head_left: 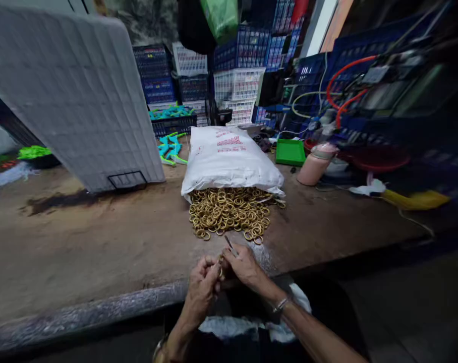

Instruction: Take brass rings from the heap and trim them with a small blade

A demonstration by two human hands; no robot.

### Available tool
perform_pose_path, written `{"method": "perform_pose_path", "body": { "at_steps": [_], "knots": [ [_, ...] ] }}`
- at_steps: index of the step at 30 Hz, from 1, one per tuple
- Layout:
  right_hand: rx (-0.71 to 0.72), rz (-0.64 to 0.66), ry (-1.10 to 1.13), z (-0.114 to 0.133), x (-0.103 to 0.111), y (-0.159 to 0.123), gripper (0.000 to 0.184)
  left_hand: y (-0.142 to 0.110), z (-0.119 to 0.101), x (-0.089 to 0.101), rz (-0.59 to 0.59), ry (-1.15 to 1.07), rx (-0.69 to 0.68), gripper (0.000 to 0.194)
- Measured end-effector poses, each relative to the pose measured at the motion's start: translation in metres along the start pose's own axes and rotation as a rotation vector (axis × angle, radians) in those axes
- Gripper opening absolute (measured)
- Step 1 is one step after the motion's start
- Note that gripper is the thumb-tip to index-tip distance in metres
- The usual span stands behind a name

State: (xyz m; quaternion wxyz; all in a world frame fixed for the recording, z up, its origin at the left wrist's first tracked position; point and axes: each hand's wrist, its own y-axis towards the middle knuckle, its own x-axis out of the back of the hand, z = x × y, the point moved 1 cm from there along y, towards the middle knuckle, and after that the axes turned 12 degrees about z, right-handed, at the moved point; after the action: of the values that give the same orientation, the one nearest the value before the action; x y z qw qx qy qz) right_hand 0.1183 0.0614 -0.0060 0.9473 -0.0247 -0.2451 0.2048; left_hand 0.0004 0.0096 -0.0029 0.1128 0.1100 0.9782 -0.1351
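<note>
My left hand (203, 285) is closed in a pinch on a gold-coloured ring (221, 272) just above the table's front edge. Close against it, my right hand (246, 267) grips a thin blade-like tool (231, 247), whose dark tip points up and away from me. The right fingertips meet the ring near the left fingers; whether they also pinch it I cannot tell. Just beyond both hands lies a heap of gold rings (229, 214), spilling from the mouth of a white woven sack (232, 159) with red print.
A grey-white ribbed panel (81, 101) stands at the left. Right of the sack are a green tray (290, 153) and a pink bottle (317, 164). Stacked crates (238, 83) line the back, with turquoise plastic pieces (170, 147) before them. The wrapped table edge (138, 301) runs in front.
</note>
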Motion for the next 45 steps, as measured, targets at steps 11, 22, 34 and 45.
{"method": "perform_pose_path", "body": {
  "at_steps": [11, 22, 34, 45],
  "knots": [
    [0.129, 0.247, -0.558, 0.005, 0.001, -0.018, 0.024, 0.001, -0.009, 0.004, -0.069, 0.016, -0.051, 0.033],
    [-0.065, 0.125, -0.78, 0.01, 0.004, 0.006, 0.029, -0.018, 0.003, 0.012, 0.092, -0.178, 0.033, 0.026],
    [-0.121, 0.001, -0.755, 0.026, -0.026, 0.055, 0.022, -0.026, 0.002, 0.021, 0.011, -0.449, 0.018, 0.024],
    [-0.027, -0.032, -0.618, 0.011, -0.007, 0.044, 0.009, -0.022, -0.004, 0.025, 0.02, -0.622, 0.008, 0.022]
  ]
}}
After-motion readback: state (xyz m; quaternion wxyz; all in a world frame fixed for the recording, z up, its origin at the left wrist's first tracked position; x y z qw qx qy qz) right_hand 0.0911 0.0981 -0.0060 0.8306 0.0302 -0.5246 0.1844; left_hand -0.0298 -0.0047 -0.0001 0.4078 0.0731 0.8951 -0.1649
